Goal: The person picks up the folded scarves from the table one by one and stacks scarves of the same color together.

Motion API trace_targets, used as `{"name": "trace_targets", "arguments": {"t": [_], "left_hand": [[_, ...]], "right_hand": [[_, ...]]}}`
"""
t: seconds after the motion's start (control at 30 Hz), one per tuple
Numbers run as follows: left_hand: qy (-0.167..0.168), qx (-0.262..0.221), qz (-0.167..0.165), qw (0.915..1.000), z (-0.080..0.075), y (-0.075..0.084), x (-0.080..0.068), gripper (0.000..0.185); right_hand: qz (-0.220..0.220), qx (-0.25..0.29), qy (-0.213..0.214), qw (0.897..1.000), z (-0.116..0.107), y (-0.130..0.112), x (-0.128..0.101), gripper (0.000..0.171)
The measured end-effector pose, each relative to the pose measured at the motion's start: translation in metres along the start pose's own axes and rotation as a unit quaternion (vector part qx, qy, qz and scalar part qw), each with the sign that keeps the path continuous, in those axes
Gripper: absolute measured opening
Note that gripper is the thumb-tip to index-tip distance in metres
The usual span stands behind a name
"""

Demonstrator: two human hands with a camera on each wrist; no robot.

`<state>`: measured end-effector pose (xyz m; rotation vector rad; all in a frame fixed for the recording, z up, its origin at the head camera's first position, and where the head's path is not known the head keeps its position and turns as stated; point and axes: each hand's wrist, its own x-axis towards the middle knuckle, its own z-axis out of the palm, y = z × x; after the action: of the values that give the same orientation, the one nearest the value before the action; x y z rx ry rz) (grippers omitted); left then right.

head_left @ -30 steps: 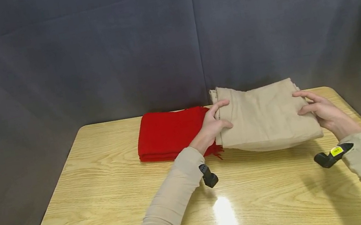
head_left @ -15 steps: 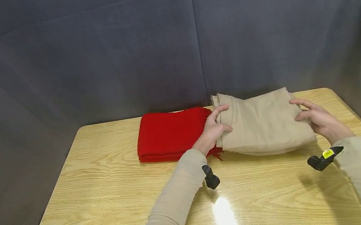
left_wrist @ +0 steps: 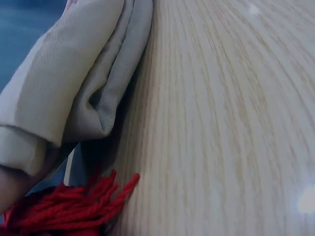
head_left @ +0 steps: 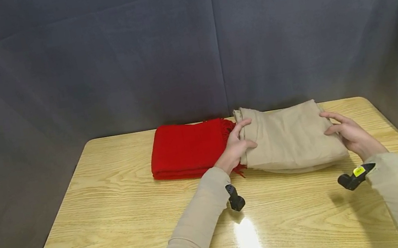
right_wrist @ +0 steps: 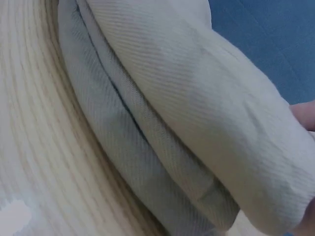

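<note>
A folded beige cloth [head_left: 288, 137] lies in layers at the table's back right, its middle sagging between my two hands. My left hand [head_left: 235, 146] grips its left edge, thumb and a finger on top, the other fingers hidden beneath. On the opposite edge my right hand [head_left: 351, 133] holds it the same way. The stacked folds of the beige cloth [left_wrist: 74, 73] show close over the wood in the left wrist view. In the right wrist view the beige cloth [right_wrist: 182, 98] fills most of the picture. Beside my left hand sits a folded red scarf [head_left: 189, 147] with fringe.
The wooden table [head_left: 121, 224] carries both fabrics near its back edge. Behind it hangs a dark grey curtain [head_left: 113, 59]. Red fringe [left_wrist: 74, 206] lies right under the beige cloth's left end. Black wrist devices are strapped over both beige sleeves [head_left: 196, 225].
Both hands have lowered the beige cloth toward the table and drawn it slightly nearer. The right hand has shifted a little leftward. The red scarf has stayed in place.
</note>
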<state>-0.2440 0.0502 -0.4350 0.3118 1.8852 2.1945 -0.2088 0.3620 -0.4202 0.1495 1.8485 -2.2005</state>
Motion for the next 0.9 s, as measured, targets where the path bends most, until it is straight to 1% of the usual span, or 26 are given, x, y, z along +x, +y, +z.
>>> {"name": "trace_targets", "arguments": {"t": [0.13, 0.27, 0.4, 0.5, 0.63, 0.67, 0.73, 0.77, 0.87, 0.9], "left_hand": [[-0.005, -0.004, -0.006, 1.0000, -0.004, -0.004, 0.001, 0.074], [0.001, -0.003, -0.023, 0.9997, -0.006, -0.006, 0.000, 0.074], [0.018, -0.001, -0.049, 0.9986, -0.007, -0.007, -0.002, 0.071], [0.039, 0.008, -0.063, 0.9972, -0.005, -0.008, -0.002, 0.067], [0.071, 0.040, -0.072, 0.9941, 0.000, -0.009, -0.002, 0.061], [0.078, 0.049, -0.073, 0.9930, 0.001, -0.009, -0.001, 0.061], [0.088, 0.075, -0.069, 0.9909, 0.004, -0.008, -0.002, 0.061], [0.090, 0.091, -0.065, 0.9897, 0.005, -0.008, -0.002, 0.062], [0.087, 0.148, -0.050, 0.9839, 0.006, -0.006, -0.004, 0.064], [0.084, 0.167, -0.044, 0.9815, 0.006, -0.005, -0.006, 0.065]], "right_hand": [[0.002, 0.011, 0.004, 1.000, -0.001, 0.003, -0.002, 0.052], [0.010, 0.010, 0.009, 1.000, -0.001, 0.007, -0.003, 0.049], [0.023, 0.006, 0.013, 1.000, -0.002, 0.010, -0.004, 0.048], [0.023, 0.007, 0.013, 1.000, -0.003, 0.014, -0.004, 0.049], [0.011, -0.009, 0.009, 1.000, -0.008, 0.021, -0.002, 0.052], [0.004, -0.001, 0.001, 1.000, -0.010, 0.023, -0.002, 0.052], [0.001, -0.005, 0.000, 1.000, -0.011, 0.025, -0.001, 0.053], [0.000, -0.007, -0.002, 1.000, -0.011, 0.025, -0.002, 0.052], [0.005, -0.002, 0.011, 1.000, -0.009, 0.023, -0.005, 0.049], [0.011, -0.014, 0.023, 1.000, -0.008, 0.021, -0.007, 0.049]]}}
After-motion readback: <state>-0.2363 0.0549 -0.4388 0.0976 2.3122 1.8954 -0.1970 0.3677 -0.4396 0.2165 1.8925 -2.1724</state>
